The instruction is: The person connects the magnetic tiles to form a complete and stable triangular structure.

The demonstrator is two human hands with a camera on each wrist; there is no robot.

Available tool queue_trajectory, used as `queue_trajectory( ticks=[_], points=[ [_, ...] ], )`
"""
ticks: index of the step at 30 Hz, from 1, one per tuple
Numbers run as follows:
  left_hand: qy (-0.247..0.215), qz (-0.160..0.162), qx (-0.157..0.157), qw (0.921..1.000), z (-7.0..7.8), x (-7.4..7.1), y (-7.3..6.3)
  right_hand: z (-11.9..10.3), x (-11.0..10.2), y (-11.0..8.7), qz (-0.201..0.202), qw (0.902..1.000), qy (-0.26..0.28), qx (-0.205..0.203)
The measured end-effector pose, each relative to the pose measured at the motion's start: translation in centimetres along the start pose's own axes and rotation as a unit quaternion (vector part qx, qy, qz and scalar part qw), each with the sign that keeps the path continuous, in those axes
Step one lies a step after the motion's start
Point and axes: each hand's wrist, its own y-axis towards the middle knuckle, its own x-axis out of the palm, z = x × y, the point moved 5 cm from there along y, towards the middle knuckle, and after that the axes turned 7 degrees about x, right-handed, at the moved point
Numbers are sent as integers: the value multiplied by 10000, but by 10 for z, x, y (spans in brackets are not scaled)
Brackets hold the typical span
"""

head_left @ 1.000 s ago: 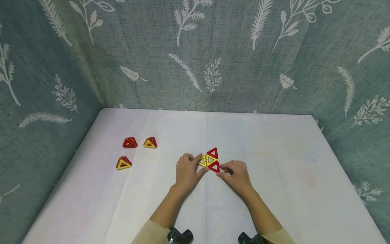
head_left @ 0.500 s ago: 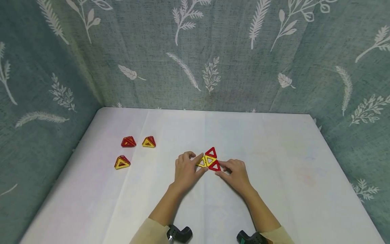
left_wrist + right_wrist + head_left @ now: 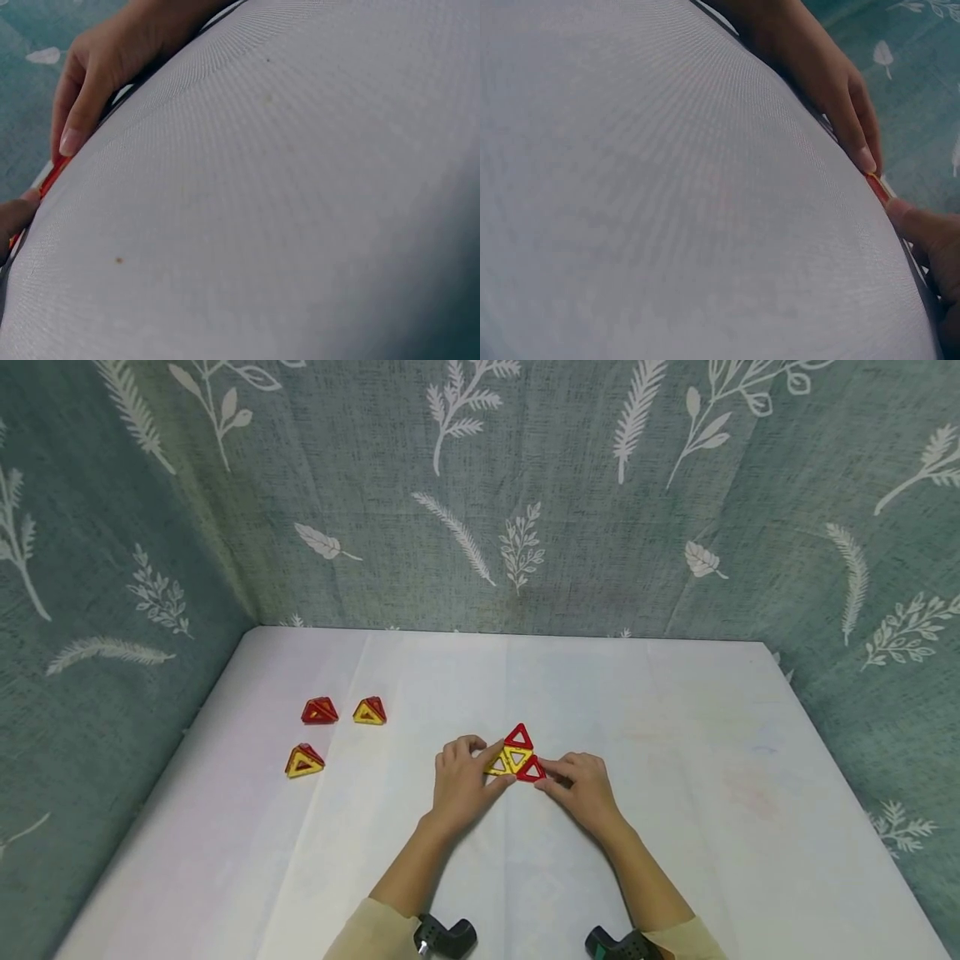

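Flat on the white table, two yellow and two red magnetic triangle tiles join edge to edge. My left hand point(image 3: 461, 781) pinches the leftmost yellow triangle tile point(image 3: 498, 772) between thumb and forefinger. At the right end, my right hand point(image 3: 581, 789) pinches the lower red triangle tile point(image 3: 531, 778) by its outer corner. The other yellow tile point(image 3: 527, 759) lies between them, with the upper red tile point(image 3: 525, 737) on its far edge. Both wrist views show a thin red edge point(image 3: 52, 178) between the two hands' fingertips.
Three small pyramids of such tiles stand at the left: an all-red one point(image 3: 320, 712), a red-and-yellow one point(image 3: 370, 712) beside it, and another red-and-yellow one point(image 3: 304, 762) nearer. Green leaf-patterned cloth point(image 3: 585, 552) rises behind the table point(image 3: 675, 718) and at both sides.
The joined tiles have turned slightly, the lower red tile shifting a little right and the upper red one a little left. Both hands keep their hold.
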Motion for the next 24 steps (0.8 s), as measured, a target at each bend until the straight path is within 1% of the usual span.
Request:
queue_trajectory(
  ticks=[2, 4, 8, 10, 14, 18, 21, 24],
  points=[
    [-53, 56, 21, 10000, 0, 0, -1, 0, 0, 0, 73, 9999, 55, 77],
    [-155, 191, -15, 9997, -2, -1, -3, 0, 0, 0, 169, 9996, 58, 201],
    [-478, 497, -66, 9976, -3, -5, -7, 2, -3, 0, 453, 9973, 105, 567],
    [-565, 547, -46, 9969, -3, -6, -8, 3, -4, 0, 576, 9955, 177, 727],
    [-597, 552, 117, 9966, -1, -8, -10, 5, -5, -1, 608, 9938, 266, 892],
    [-637, 611, 221, 9958, 0, -9, -12, 6, -6, -1, 568, 9937, 296, 917],
    [-599, 610, 214, 9961, -1, -7, -9, 6, -6, 0, 578, 9936, 301, 918],
    [-463, 493, 207, 9975, -2, -5, -4, 7, -7, -1, 530, 9931, 317, 995]
  ],
)
